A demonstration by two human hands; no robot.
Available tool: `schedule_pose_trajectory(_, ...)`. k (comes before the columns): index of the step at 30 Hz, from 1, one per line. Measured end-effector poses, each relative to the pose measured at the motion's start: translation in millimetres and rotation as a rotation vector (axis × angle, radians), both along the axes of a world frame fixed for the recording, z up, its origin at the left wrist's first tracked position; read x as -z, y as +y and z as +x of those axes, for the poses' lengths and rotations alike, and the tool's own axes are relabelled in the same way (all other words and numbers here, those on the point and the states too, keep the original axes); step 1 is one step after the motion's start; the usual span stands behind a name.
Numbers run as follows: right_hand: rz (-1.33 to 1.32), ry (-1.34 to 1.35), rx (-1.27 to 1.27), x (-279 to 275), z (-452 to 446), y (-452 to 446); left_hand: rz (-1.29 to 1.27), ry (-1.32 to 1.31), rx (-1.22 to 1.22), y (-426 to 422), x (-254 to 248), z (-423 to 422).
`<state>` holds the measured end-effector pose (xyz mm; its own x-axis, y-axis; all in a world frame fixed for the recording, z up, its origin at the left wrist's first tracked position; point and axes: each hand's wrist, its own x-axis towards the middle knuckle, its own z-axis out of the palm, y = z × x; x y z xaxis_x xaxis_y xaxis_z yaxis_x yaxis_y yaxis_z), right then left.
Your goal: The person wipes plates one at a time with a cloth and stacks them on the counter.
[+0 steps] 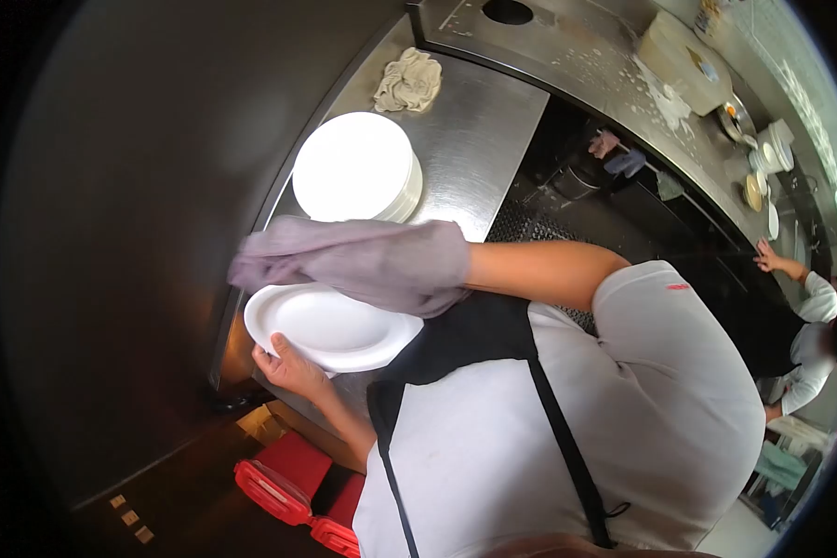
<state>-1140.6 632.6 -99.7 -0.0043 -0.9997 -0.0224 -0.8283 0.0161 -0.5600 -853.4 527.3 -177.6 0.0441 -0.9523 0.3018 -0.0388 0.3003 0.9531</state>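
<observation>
My left hand [291, 366] grips the near-left rim of a white oval plate [330, 327], its thumb on the upper face and its fingers beneath. A greyish-purple cloth [372, 260] is wrapped over my right hand, whose fingers are hidden inside it. My right forearm [539, 270] reaches in from the right. The cloth lies over the upper edge of the plate and is slightly blurred. Just beyond it stands a stack of white round plates [355, 167] on the steel counter [484, 121].
A crumpled beige cloth [408, 80] lies behind the stack. Red lidded boxes [284, 474] are below my left arm. Across a dark floor gap runs a wet steel worktop [577, 56] with a pale container [684, 65] and bowls. Another person [814, 344] stands at the far right.
</observation>
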Motion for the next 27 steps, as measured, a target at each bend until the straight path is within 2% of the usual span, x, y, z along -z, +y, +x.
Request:
schedule_pose_trajectory(1,-0.127,0.028,0.006,1,0,-13,0.02,-0.009,0.018,0,-5,-6)
schedule_pose_trajectory(2,-0.445,-0.054,0.02,7,4,-27,0.04,-0.019,0.038,0,-13,-15)
schedule_pose_trajectory(5,-0.879,-0.412,-0.292,-46,17,-46,0.05,-0.04,-0.03,8,-24,-33)
schedule_pose_trajectory(7,-0.899,-1.106,-0.497,-6,54,-72,-0.02,-0.018,-0.055,5,-24,-40)
schedule_pose_trajectory(8,-0.763,-0.982,-0.466,-10,59,-58,-0.08,0.007,-0.051,2,-20,-39)
schedule_pose_trajectory(9,-0.741,-1.077,-0.625,-11,54,-49,-0.137,0.031,-0.057,1,-18,-37)
schedule_pose_trajectory(11,-0.495,-1.262,-0.488,49,76,-48,-0.139,-0.057,0.039,6,-35,-35)
schedule_pose_trajectory(13,-0.568,-0.859,-0.591,48,54,-38,-0.178,-0.105,0.163,8,-44,-35)
schedule_pose_trajectory(14,-0.598,-0.653,-0.633,47,44,-31,-0.09,-0.027,0.238,10,-42,-29)
schedule_pose_trajectory(17,0.081,-1.184,-0.474,93,38,-18,-0.004,-0.093,0.172,0,-15,11)
schedule_pose_trajectory(18,0.052,-1.241,-0.441,117,41,-21,-0.02,-0.092,0.141,2,-17,11)
schedule_pose_trajectory(20,0.062,-1.251,-0.408,128,36,-20,-0.056,-0.089,0.079,8,-27,5)
schedule_pose_trajectory(22,0.048,-1.013,-0.441,85,19,-12,-0.013,-0.156,0.003,8,-33,10)
schedule_pose_trajectory(23,0.022,-0.861,-0.456,46,4,-4,0.009,-0.19,-0.046,8,-35,14)
schedule_pose_trajectory(25,0.014,-0.696,-0.392,-17,-19,3,0.109,-0.14,-0.068,3,-24,23)
schedule_pose_trajectory(26,0.034,-0.699,-0.337,-36,-26,2,0.155,-0.114,-0.095,3,-20,27)
schedule_pose_trajectory(27,0.051,-0.883,-0.232,-35,-28,-7,0.254,-0.112,-0.133,7,-22,25)
